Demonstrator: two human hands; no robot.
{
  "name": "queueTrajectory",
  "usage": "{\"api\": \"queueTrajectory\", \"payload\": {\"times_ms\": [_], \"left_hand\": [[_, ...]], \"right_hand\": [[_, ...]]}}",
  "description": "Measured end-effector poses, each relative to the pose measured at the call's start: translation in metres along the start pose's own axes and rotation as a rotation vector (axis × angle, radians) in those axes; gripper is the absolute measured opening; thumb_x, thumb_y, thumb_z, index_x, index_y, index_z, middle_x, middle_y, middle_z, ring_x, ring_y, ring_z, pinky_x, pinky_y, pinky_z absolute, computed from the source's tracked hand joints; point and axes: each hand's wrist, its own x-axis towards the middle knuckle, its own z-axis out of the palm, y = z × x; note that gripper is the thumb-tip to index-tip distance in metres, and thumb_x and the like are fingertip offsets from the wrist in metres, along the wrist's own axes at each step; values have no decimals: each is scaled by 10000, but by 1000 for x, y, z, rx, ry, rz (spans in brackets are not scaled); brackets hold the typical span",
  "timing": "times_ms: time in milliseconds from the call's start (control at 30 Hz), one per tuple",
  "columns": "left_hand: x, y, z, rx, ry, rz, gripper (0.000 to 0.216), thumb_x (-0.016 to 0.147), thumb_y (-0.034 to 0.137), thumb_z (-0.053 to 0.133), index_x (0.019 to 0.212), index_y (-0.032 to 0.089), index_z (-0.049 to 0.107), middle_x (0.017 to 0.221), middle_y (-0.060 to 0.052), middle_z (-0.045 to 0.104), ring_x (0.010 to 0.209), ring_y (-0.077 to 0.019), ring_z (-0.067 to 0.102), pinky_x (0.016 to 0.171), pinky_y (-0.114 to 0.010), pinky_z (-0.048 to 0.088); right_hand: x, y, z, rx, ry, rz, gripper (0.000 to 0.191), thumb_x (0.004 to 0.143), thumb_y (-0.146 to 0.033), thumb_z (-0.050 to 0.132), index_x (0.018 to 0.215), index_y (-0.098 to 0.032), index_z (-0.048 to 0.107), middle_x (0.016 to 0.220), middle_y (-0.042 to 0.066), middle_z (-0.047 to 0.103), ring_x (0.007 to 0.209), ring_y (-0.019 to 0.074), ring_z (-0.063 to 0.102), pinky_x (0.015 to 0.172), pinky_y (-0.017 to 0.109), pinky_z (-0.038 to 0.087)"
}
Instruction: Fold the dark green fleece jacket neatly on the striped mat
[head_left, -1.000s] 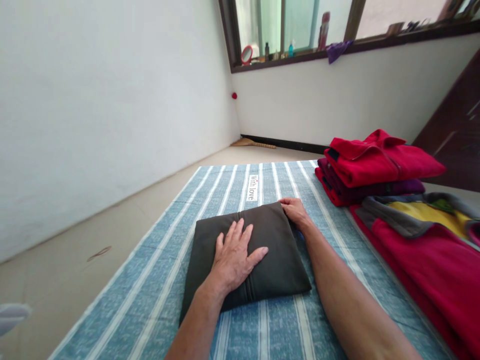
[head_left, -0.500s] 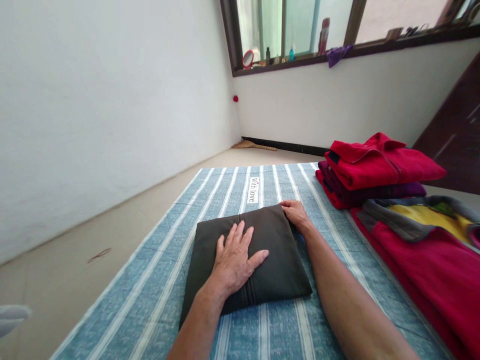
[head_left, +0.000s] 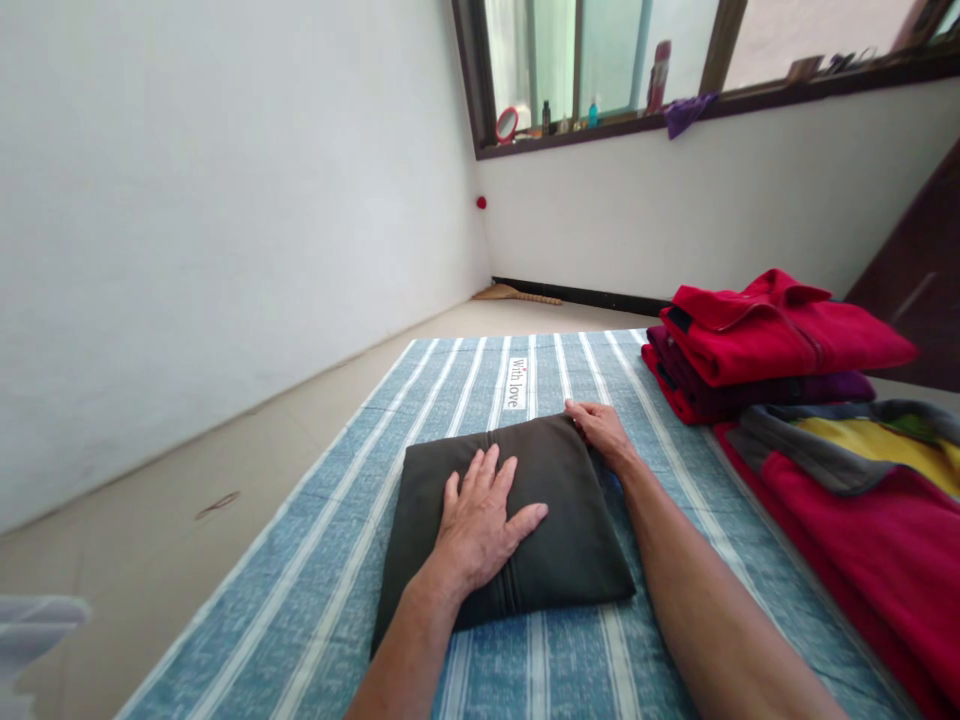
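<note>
Two hands are working one folded dark garment [head_left: 555, 490], which is lying on the striped cover [head_left: 322, 590] at the hub of our clock face. Our left hand [head_left: 476, 530] is lying flat across it, fingers fanning wide, gripping nothing. Our right hand [head_left: 606, 432] is curling at the one o'clock corner, and we cannot tell whether its partly hidden fingertips are pinching cloth. Here's where we're watching for trouble: if the right is tugging while the left is pressing too lightly, that smooth-looking fabric could be skidding, its layers slipping out of line. At two o'clock, the stack of clothes [head_left: 787, 330] is overhanging on its right; a forearm swinging towards three o'clock could be rumpling the red garment [head_left: 862, 560] there.
</note>
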Motion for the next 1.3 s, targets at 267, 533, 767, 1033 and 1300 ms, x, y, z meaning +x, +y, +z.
{"api": "queueTrajectory", "payload": {"times_ms": [267, 533, 767, 1033, 1300], "left_hand": [[0, 0, 0, -6, -2, 2, 720, 874, 636, 344, 1441, 192, 331, 1555, -99, 161, 1431, -278, 97, 1126, -544, 130], [-1, -1, 1, -17, -3, 1, 720, 873, 634, 348, 1444, 196, 323, 1556, -96, 148, 1432, -267, 100, 1126, -540, 125], [-1, 0, 0, -19, -5, 4, 724, 872, 635, 348, 1445, 194, 321, 1556, -96, 152, 1432, -270, 100, 1125, -541, 129], [-1, -1, 2, -19, 1, 2, 722, 868, 644, 339, 1440, 204, 333, 1555, -95, 162, 1432, -272, 98, 1128, -536, 120], [-1, 0, 1, -17, 0, 1, 725, 869, 645, 336, 1439, 197, 335, 1555, -97, 160, 1431, -274, 105, 1126, -539, 131]], "right_hand": [[8, 13, 3, -20, 14, -12, 330, 612, -415, 708, 779, -131, 692, 597, 1, 624, 539, 119, 527, 510, 227, 404], [11, 17, 5, 2, 40, -2, 305, 588, -396, 705, 755, -142, 686, 558, -7, 611, 519, 126, 534, 497, 235, 414], [10, 17, 5, 10, 33, 0, 304, 585, -403, 704, 746, -145, 682, 559, -5, 615, 515, 126, 536, 491, 234, 407], [9, 15, 5, -1, 44, 5, 323, 573, -421, 700, 750, -151, 684, 578, -1, 621, 531, 133, 537, 501, 242, 400], [8, 14, 6, 7, 54, 18, 291, 578, -377, 711, 754, -145, 688, 574, 1, 624, 524, 126, 529, 489, 233, 389]]}}
